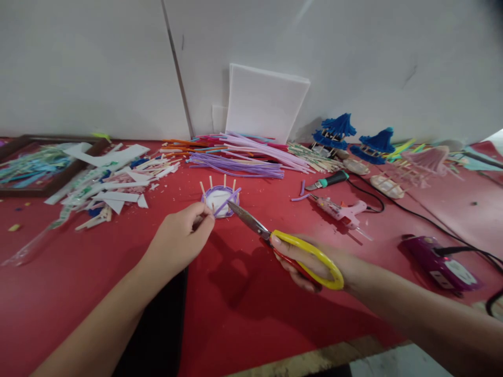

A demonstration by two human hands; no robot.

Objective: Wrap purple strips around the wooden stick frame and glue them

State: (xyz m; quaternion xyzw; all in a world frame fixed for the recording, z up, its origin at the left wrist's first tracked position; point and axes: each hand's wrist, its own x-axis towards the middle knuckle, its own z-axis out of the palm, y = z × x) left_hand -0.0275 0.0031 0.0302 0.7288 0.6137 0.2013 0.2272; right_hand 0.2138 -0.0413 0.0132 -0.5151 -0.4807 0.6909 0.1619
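My left hand (183, 230) pinches one end of a short purple pipe cleaner (228, 201), which slants over a small round base (217, 198). Purple edging runs round this white-centred base, and several short wooden sticks stand up from its rim. Yellow-and-red-handled scissors (255, 225) are in my right hand (302, 262), its fingers wrapped through and round the handles. The blade tips are beside the pipe cleaner at the base's right edge; whether they touch it I cannot tell.
Behind the base lie purple pipe cleaners (239, 164). Paper scraps (118, 188) and a brown frame (35, 191) are left. On the right are a cutter (330, 180), pink glue gun (340, 210), purple power strip (444, 264), cables and blue-roofed models (338, 125).
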